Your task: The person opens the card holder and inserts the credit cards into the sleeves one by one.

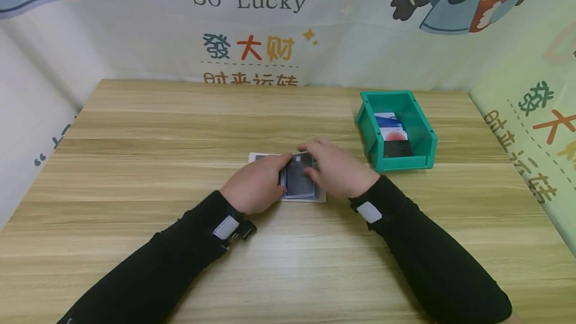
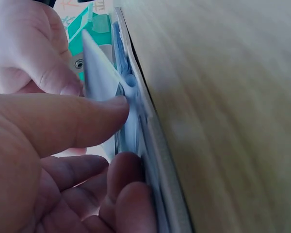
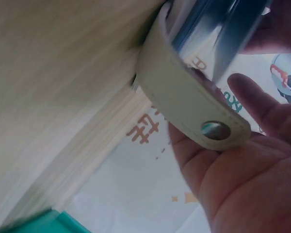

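The green bin point(image 1: 406, 164) sits upper right; my card holder point(image 1: 321, 195) lies centre-frame. My left hand point(image 1: 258, 186) pinches its sleeves point(image 1: 300, 180); I can't tell whether my right hand point(image 1: 339, 168) grips. Loosened fingers could drop the lifted page; the strap point(image 3: 182, 97) could snag.

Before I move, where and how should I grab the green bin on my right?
Take the green bin by its right wall, probably coming from above and the right with your right hand, thumb inside, fingers outside. That wall rises higher than the low front lip, and the cards lie toward the left inside, leaving bare floor for your thumb.
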A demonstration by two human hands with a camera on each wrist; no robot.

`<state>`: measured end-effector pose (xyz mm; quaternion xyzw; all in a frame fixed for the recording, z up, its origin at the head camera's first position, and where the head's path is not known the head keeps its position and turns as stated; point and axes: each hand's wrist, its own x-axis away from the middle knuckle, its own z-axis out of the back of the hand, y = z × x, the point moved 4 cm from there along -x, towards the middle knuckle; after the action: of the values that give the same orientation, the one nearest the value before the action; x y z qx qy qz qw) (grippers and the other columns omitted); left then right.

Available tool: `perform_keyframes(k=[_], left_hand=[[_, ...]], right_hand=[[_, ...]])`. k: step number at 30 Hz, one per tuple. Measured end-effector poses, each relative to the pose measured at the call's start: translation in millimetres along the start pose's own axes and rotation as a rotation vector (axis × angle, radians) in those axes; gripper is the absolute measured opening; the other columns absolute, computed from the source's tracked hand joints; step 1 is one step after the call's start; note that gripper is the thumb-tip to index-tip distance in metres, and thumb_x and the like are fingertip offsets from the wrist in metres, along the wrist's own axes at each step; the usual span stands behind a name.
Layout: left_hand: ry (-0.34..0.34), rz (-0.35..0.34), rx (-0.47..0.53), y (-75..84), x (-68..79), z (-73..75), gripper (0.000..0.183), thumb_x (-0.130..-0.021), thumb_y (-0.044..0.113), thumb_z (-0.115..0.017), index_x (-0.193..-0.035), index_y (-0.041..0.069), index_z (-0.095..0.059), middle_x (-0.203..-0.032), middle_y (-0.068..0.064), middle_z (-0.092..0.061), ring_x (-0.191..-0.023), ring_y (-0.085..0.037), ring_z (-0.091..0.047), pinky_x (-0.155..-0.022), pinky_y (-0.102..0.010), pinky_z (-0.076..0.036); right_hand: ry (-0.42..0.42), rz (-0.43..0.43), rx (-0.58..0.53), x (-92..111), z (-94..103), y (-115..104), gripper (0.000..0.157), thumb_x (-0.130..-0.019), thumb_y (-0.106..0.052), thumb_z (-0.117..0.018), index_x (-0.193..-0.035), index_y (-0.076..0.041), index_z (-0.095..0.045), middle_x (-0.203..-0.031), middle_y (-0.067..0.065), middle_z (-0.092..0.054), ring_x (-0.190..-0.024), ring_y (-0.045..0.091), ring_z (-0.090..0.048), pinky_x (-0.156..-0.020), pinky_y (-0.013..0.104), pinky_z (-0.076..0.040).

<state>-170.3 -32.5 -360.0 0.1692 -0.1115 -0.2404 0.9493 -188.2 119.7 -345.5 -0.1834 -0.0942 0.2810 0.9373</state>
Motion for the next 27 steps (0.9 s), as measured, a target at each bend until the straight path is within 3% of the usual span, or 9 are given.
perform_keyframes(k=[3,8,13,21,27], left_hand=[[-0.006,-0.001,0.01,1.2,0.7,0.4,0.067,-0.085,0.019,-0.066,-0.142,0.004,-0.036,-0.134,-0.011,-0.048,-0.116,-0.018,-0.044,-0.096,-0.038,-0.041],[-0.012,0.006,0.036,2.4,1.4,1.5,0.066,-0.085,0.02,-0.066,-0.142,0.004,-0.037,-0.135,-0.011,-0.048,-0.116,-0.017,-0.044,-0.096,-0.037,-0.04],[-0.015,0.02,0.039,1.9,0.8,1.2,0.062,-0.087,0.023,-0.065,-0.14,0.005,-0.04,-0.133,-0.009,-0.051,-0.114,-0.016,-0.045,-0.096,-0.038,-0.041],[0.002,-0.014,0.038,1.5,1.6,4.2,0.046,-0.087,0.025,-0.066,-0.128,0.008,-0.054,-0.114,-0.004,-0.06,-0.092,-0.013,-0.052,-0.083,-0.037,-0.047],[0.051,0.018,0.071,-12.5,2.5,15.6,0.042,-0.088,0.024,-0.065,-0.126,0.009,-0.055,-0.105,-0.003,-0.06,-0.082,-0.015,-0.052,-0.074,-0.036,-0.047]], right_hand=[[0.038,0.021,-0.06,-0.8,2.7,-0.5,0.031,-0.093,-0.004,-0.05,-0.123,-0.005,-0.054,-0.116,0.008,-0.05,-0.097,0.013,-0.049,-0.088,0.033,-0.047],[0.039,0.041,-0.083,-1.4,3.7,-0.3,0.03,-0.088,0.007,-0.047,-0.112,-0.003,-0.061,-0.121,0.008,-0.05,-0.104,0.015,-0.049,-0.092,0.034,-0.045],[0.009,0.016,-0.057,-1.3,3.6,1.2,0.027,-0.089,0.004,-0.052,-0.112,-0.004,-0.064,-0.132,0.009,-0.046,-0.112,0.018,-0.046,-0.097,0.037,-0.041],[0.025,0.034,-0.035,-0.6,6.7,0.3,0.022,-0.089,-0.001,-0.059,-0.108,-0.007,-0.068,-0.134,0.009,-0.046,-0.114,0.018,-0.046,-0.097,0.037,-0.041],[0.031,0.027,-0.032,-0.2,7.8,2.6,0.021,-0.088,-0.001,-0.059,-0.107,-0.006,-0.068,-0.134,0.008,-0.046,-0.111,0.017,-0.047,-0.095,0.037,-0.043]])
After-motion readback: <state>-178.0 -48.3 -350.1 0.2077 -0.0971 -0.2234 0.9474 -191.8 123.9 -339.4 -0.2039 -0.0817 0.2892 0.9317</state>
